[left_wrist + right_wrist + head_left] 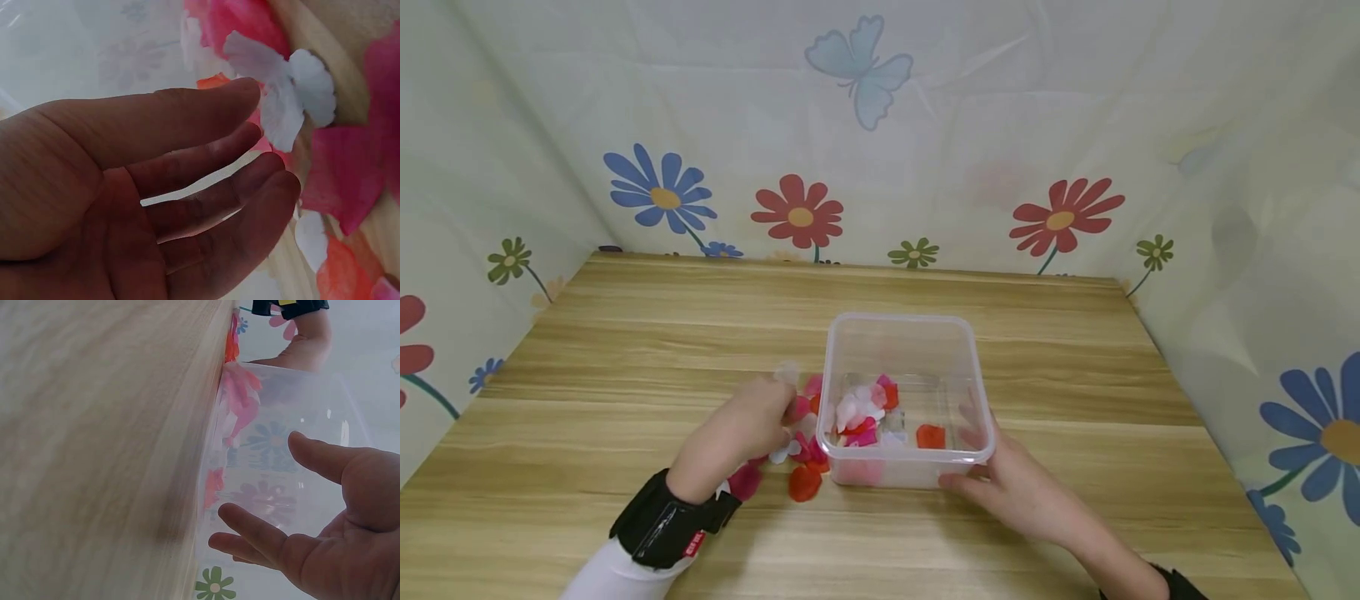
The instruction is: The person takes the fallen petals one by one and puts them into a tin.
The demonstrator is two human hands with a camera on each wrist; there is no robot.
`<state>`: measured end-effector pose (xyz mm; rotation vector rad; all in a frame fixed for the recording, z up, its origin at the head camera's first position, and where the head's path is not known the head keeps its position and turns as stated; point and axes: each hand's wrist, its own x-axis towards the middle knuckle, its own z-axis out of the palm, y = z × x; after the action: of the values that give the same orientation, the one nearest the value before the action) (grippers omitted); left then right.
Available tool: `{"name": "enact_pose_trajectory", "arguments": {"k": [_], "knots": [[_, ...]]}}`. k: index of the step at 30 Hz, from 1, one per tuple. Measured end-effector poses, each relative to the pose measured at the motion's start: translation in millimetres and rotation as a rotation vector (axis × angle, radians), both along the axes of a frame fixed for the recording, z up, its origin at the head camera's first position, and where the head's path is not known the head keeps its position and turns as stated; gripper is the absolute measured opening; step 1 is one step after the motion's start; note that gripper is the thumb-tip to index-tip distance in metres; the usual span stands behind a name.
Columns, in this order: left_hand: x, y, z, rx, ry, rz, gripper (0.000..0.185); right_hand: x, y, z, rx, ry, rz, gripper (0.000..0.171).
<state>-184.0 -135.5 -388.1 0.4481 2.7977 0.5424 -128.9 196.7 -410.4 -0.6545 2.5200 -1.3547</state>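
A clear square plastic box (958, 457) stands on the table with pink, white and red petals (861, 408) inside. Left of it lies a pile of loose artificial petals (805, 482). My left hand (741, 429) reaches down over this pile from the left. In the left wrist view its thumb and fingers are slightly bent around a gap, fingertips right at white petals (284, 94). My right hand (1018, 492) rests at the box's front right corner, thumb along the front and fingers along the right side. The right wrist view shows those fingers (256, 528) spread and nearly straight.
The wooden table (647, 333) extends around the box and pile. A flower-print cloth (910, 142) hangs behind it and along both sides. A black band (662, 521) wraps the left wrist.
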Motion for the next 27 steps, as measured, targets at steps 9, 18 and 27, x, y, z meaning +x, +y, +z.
{"name": "enact_pose_trajectory", "arguments": {"k": [9,18,27], "knots": [[-0.2,1.2,-6.4,-0.037,0.011,-0.022,0.02,0.5,-0.6,-0.2,-0.002,0.007,0.003,0.094],[0.5,0.3,-6.8,0.017,0.005,-0.008,0.022,-0.4,-1.0,-0.3,0.001,0.002,0.012,0.085],[-0.1,-4.5,2.7,0.11,-0.046,0.021,0.015,-1.0,-0.7,-0.8,0.007,0.004,0.019,0.069]]}}
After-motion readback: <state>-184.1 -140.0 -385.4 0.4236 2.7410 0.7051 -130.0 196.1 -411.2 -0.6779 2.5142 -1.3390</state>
